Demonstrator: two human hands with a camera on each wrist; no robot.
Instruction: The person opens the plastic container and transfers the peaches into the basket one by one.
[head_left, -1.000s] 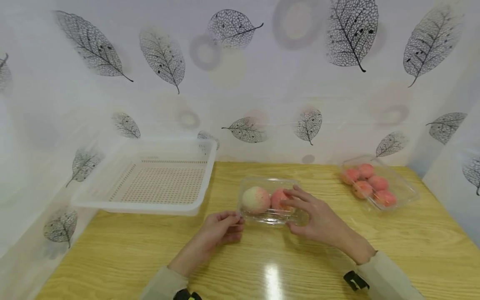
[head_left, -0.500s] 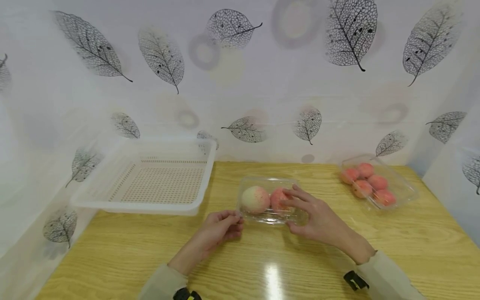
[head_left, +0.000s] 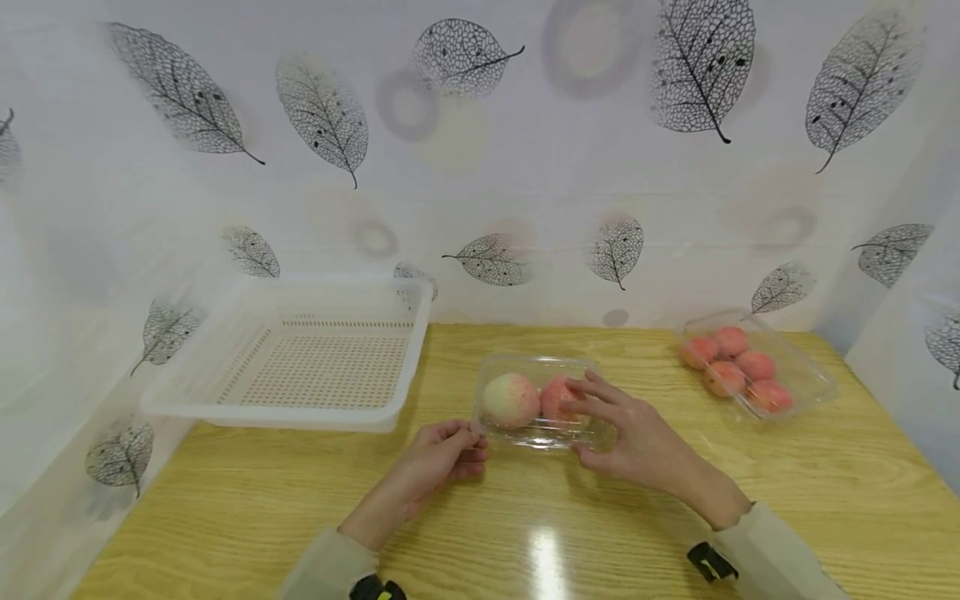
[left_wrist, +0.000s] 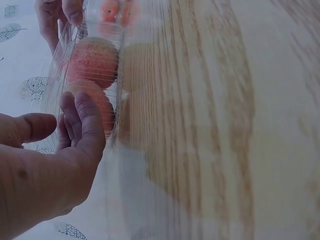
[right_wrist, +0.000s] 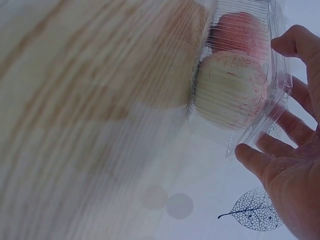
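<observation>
A clear plastic fruit box [head_left: 540, 438] stands on the wooden table in front of me. Side by side inside are two peaches: a pale yellow one with a pink blush [head_left: 510, 400] and a redder one [head_left: 557, 400], partly behind my fingers. My left hand [head_left: 438, 458] holds the box's near left corner between thumb and bent fingers; in the left wrist view the fingers lie against the box's end. My right hand [head_left: 637, 433] spans the right end, thumb at the front rim and fingers over the top. The right wrist view shows the thumb [right_wrist: 290, 44] against the rim.
A white perforated plastic basket [head_left: 300, 414] stands at the back left. Another clear plastic box [head_left: 813, 385] is at the back right, with several small red-orange fruits [head_left: 756, 367]. Behind the wooden table [head_left: 570, 525] hangs a leaf-patterned curtain [head_left: 555, 183].
</observation>
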